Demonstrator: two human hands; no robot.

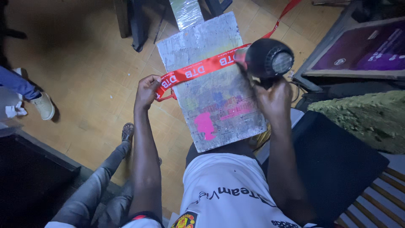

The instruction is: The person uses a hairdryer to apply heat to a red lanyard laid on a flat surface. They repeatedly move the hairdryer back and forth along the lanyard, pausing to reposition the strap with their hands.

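A red ribbon [202,67] lies flat across a grey board [213,80] that rests on the person's lap. The ribbon runs slantwise: low on the left, higher on the right, then off toward the top right corner. The board's long side points away from the person, so the ribbon crosses it almost sideways.

The left hand [147,90] is at the board's left edge. Its fingers are curled tight on the ribbon's end and pull it flat. The ribbon stretches away to the right from those fingers.

The right hand [274,99] is at the board's right edge. Its fingers are wrapped around the handle of a black dryer [268,59]. The dryer's front looks blurry and sits right over the ribbon, near the board's right edge. So the right hand is nearer to that part of the ribbon, and the left hand is nearer to the end.

A shoe [44,105] and a sandal [128,131] stand on the floor to the left.
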